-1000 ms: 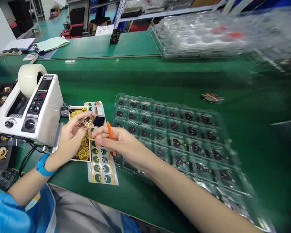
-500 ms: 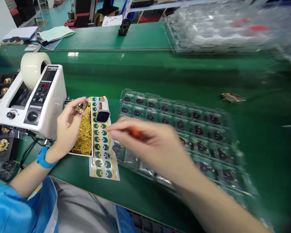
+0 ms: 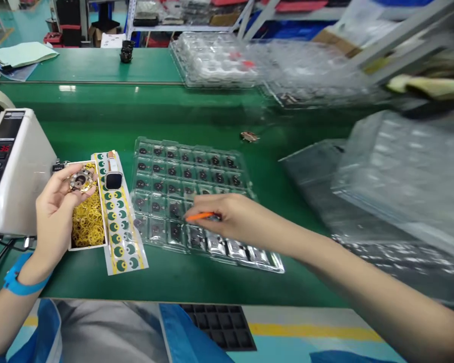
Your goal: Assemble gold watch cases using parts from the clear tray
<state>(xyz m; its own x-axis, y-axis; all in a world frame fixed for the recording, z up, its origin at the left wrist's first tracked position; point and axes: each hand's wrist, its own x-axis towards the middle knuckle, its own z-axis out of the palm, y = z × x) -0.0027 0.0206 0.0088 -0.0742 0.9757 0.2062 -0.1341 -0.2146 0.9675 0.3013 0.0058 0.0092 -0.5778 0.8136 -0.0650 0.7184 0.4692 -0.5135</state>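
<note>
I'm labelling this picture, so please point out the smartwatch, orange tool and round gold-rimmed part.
Smartwatch point(image 3: 114, 181), head view: on its dark screen.
Orange tool point(image 3: 200, 216), head view: on its visible shaft.
Round gold-rimmed part point(image 3: 80, 181), head view: middle of its face.

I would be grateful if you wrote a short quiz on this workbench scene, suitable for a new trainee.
1. Multiple choice: what does the left hand hold, beside the white tape machine?
A) a roll of tape
B) a round metallic part
C) a green folder
2. True or false: the watch lies on the sticker sheet.
3. Fill in: the orange tool, seen over the clear tray, is held in the ____.

Key: 1. B; 2. true; 3. right hand
</note>
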